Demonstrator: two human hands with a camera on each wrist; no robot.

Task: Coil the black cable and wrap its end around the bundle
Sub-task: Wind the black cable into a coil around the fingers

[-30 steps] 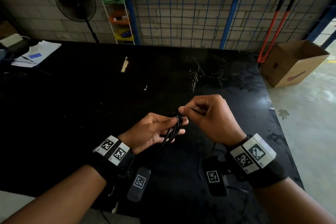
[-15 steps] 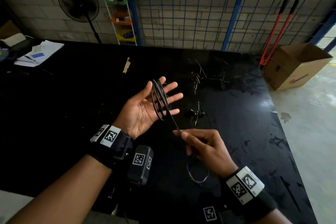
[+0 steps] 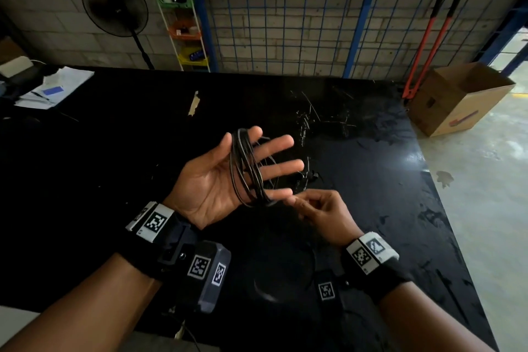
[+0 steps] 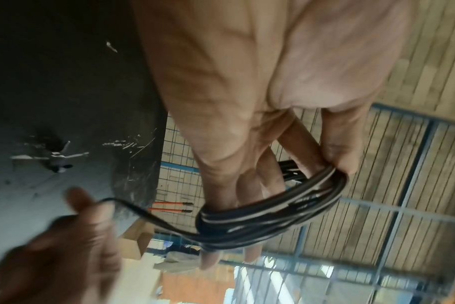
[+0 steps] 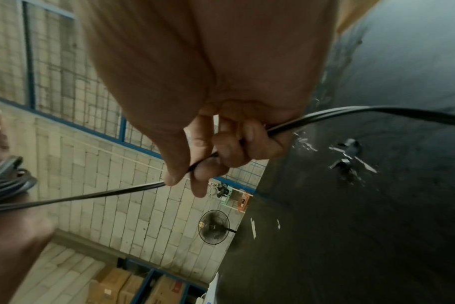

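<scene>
Fingers of your left hand (image 3: 217, 180) are spread straight, the black cable (image 3: 247, 168) looped around all 4; your right hand (image 3: 323, 213) pinches the free run just beside them. Slacken that pinch and the loops could slide off your fingertips onto the black table (image 3: 400, 194).

The thin black cable (image 3: 246, 168) sits looped in several turns around spread fingers, its loose end trailing sideways.

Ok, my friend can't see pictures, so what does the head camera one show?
An open left hand wears loops of black cable around its spread fingers, above a black table. The right hand beside it pinches the cable's loose part.
</scene>
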